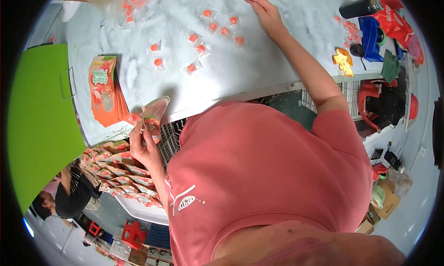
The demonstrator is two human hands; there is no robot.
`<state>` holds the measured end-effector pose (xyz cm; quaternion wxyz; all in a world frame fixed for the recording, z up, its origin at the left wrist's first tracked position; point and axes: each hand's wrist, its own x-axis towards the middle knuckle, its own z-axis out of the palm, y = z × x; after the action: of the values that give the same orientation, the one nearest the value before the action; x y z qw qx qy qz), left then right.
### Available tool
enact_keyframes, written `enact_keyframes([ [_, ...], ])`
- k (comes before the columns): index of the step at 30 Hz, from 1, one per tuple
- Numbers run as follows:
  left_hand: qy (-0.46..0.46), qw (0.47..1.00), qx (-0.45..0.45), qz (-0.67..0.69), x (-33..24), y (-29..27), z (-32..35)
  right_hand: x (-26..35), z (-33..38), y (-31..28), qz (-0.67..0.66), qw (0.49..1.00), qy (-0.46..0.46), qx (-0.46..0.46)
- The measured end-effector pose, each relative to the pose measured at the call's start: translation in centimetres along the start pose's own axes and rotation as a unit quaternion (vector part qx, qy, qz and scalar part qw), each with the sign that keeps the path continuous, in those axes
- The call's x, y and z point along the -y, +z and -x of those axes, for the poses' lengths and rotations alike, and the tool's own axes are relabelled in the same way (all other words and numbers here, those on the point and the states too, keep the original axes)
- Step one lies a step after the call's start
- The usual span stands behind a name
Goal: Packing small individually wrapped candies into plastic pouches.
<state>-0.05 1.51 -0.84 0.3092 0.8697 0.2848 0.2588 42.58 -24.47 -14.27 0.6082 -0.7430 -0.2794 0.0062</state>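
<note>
My left hand (144, 149) is closed around the lower part of a printed orange-and-green pouch (152, 119) at the table's near edge. The pouch's mouth gapes toward the upper right; its contents are hidden. My right hand (266, 15) reaches to the far side of the table with fingers stretched out, and nothing shows in it. To its left lie several small orange candies in clear wrappers (213, 27), scattered over the white table (240, 72). A fanned stack of flat pouches (106, 92) rests on the table, left of my left hand.
A large clear bag of wrapped candies (134, 5) sits at the far left. Filled pouches (122, 171) crowd a white tray (143, 213) below the table. A black bottle (358, 8) and blue tape dispenser (370, 39) stand far right. Another person (69, 194) is at lower left.
</note>
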Motion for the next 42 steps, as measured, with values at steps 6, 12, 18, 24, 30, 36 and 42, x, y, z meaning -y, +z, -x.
enact_keyframes([
  [6,0.0,1.0,0.001,-0.003,-0.2,0.0,0.5,2.3,0.2,3.7,-0.112,0.983,-0.005,0.145],
  [12,-0.002,1.0,-0.003,0.004,-0.5,-0.1,0.7,4.6,-1.3,4.9,0.363,0.823,-0.311,0.307],
  [18,-0.015,1.0,-0.016,-0.014,-0.4,-0.8,1.3,7.2,2.9,5.4,0.213,0.906,-0.195,0.308],
  [24,0.011,1.0,-0.014,-0.013,0.4,-0.9,0.9,10.0,5.3,13.4,0.284,0.91,-0.204,0.223],
  [30,-0.013,1.0,-0.011,-0.007,-0.1,-0.9,1.3,11.1,4.1,19.1,0.152,0.954,-0.195,0.17],
  [36,-0.011,1.0,-0.013,-0.003,-0.6,-1.8,1.3,3.0,-8.3,8.2,0.299,0.934,-0.186,-0.065],
  [42,-0.015,1.0,0.01,0.007,-0.4,-1.4,0.5,-2.6,-11.9,-0.8,0.483,0.866,-0.116,0.052],
])
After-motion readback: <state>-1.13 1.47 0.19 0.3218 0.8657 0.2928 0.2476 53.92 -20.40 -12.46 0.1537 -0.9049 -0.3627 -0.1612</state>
